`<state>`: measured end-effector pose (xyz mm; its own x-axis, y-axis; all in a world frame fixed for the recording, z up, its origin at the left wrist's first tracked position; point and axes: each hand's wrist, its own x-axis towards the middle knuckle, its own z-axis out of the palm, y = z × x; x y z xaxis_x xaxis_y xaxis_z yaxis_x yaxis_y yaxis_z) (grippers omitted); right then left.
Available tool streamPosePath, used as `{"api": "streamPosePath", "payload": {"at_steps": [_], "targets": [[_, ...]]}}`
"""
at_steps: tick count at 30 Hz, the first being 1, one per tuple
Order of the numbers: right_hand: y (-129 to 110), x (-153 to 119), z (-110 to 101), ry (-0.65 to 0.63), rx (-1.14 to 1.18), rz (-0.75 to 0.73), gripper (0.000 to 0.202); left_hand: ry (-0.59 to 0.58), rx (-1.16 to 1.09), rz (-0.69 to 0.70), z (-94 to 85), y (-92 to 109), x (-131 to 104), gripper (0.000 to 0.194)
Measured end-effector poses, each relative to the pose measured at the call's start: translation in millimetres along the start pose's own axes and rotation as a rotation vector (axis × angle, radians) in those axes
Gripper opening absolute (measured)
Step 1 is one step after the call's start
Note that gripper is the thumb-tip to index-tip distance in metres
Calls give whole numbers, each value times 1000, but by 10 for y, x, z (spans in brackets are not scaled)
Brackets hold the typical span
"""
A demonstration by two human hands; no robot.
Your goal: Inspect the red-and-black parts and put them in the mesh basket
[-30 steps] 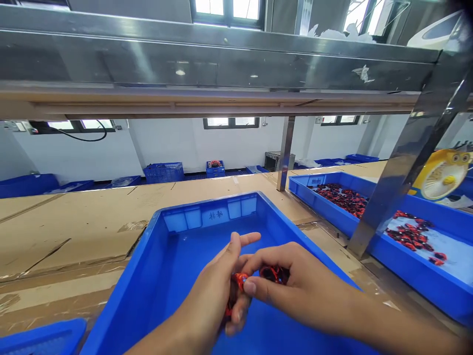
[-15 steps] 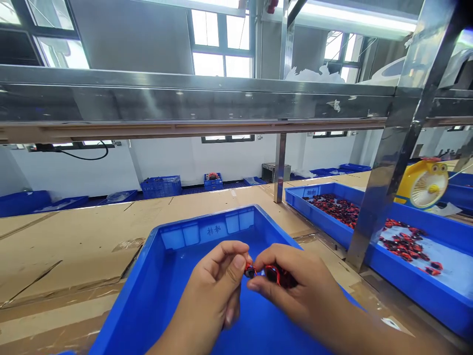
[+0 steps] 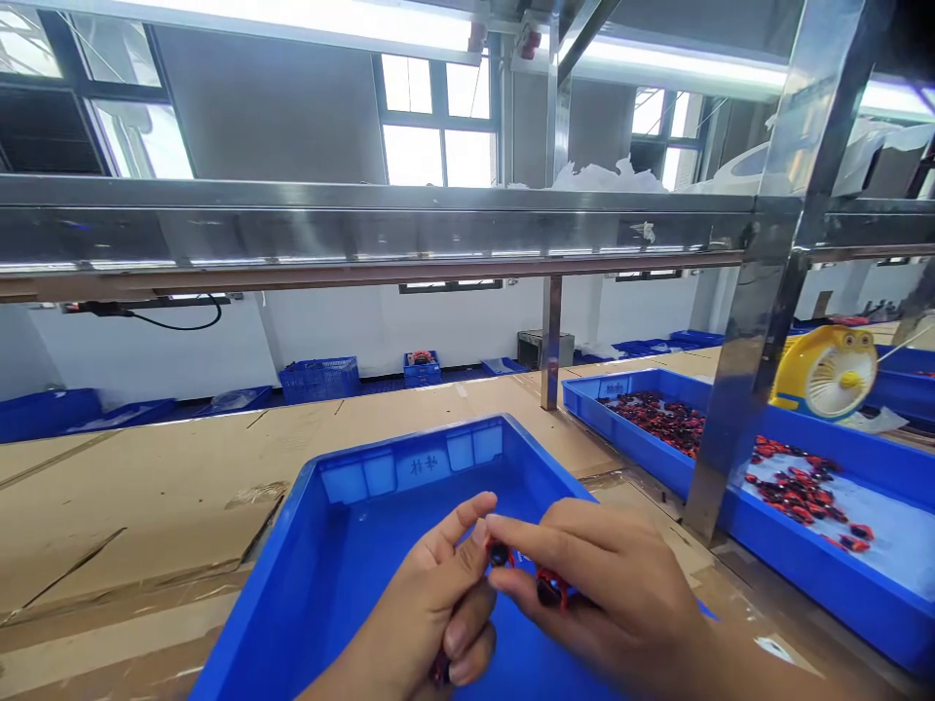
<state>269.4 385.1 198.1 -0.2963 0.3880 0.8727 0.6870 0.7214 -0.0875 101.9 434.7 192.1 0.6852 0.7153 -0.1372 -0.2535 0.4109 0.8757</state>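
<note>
My left hand (image 3: 438, 604) and my right hand (image 3: 606, 574) meet fingertip to fingertip over a blue tray (image 3: 307, 545). Between the thumb and forefinger tips is a small red-and-black part (image 3: 499, 553), which both hands touch. A second red-and-black part (image 3: 551, 589) sits in my right hand, partly covered by its fingers. Under the curled lower fingers of my left hand, a bit of another dark red part (image 3: 439, 670) shows. The parts are too small and too covered for their exact kind to be told.
To the right, a long blue tray (image 3: 635, 467) holds many loose red-and-black parts (image 3: 796, 492). A metal post (image 3: 737, 389) rises in front of it, near a yellow fan (image 3: 833, 370). A metal shelf beam (image 3: 365, 229) crosses above the cardboard-covered table (image 3: 146, 506).
My right forefinger has come over to the left fingertips, closing on the small part. My left forefinger has lifted, and a dark red part now shows under its lower fingers. The view has tilted slightly up.
</note>
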Motion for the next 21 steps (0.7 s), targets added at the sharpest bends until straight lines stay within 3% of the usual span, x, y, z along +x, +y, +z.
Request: {"api": "streamPosePath", "payload": {"at_steps": [2,5,8,11,14,17,21], "targets": [[9,7,6,-38,94,135,20,27,78,10,-6,-31,33,43],[60,44,21,-87,352,584,18,55,506,115,-30,-150,94,25],[187,49,89,-119,683,893,28,-151,1160,251,-61,-406,142,19],[309,9,171,-160,824,950,32,-501,1554,294,-76,-746,152,33],[350,-20,201,-219,792,917,30,-712,1712,408,-87,-1007,137,25],[353,-29,184,-284,687,864,31,-782,1702,510,-86,-1067,121,21],[384,-41,141,-294,617,829,30,-764,1705,506,-12,-1004,79,31]]}}
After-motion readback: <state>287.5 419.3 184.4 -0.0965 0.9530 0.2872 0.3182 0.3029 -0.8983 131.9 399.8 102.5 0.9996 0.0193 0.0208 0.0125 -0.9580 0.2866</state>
